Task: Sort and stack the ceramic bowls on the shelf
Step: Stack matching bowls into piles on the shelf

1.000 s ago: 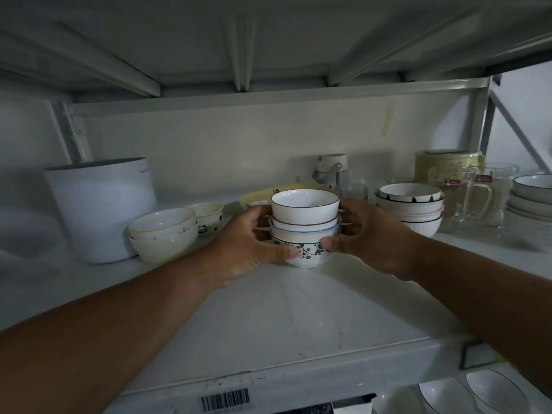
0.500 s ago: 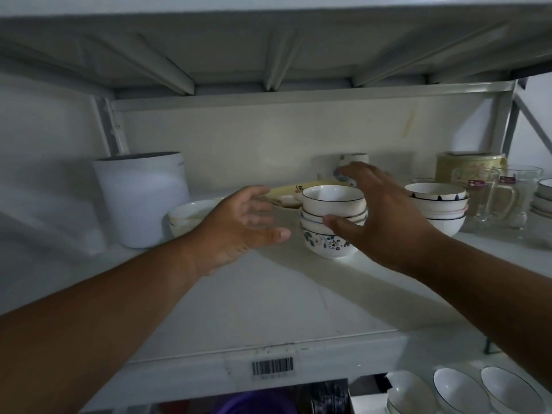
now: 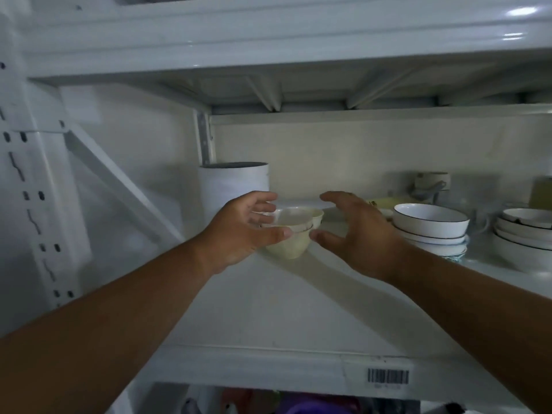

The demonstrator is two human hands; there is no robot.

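Head view | two cream bowls [image 3: 288, 240] nested, glossy, on the shelf [image 3: 268, 309] before a white bucket [image 3: 234, 183] | left hand [image 3: 242, 231] and right hand [image 3: 361, 234] flank them, fingers spread, gripping nothing | three-bowl white stack [image 3: 430, 227] to the right

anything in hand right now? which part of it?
Left hand touches the cream bowl stack at its left rim, thumb on the front wall; a closed grip cannot be told. Right hand is open beside it, holding nothing.
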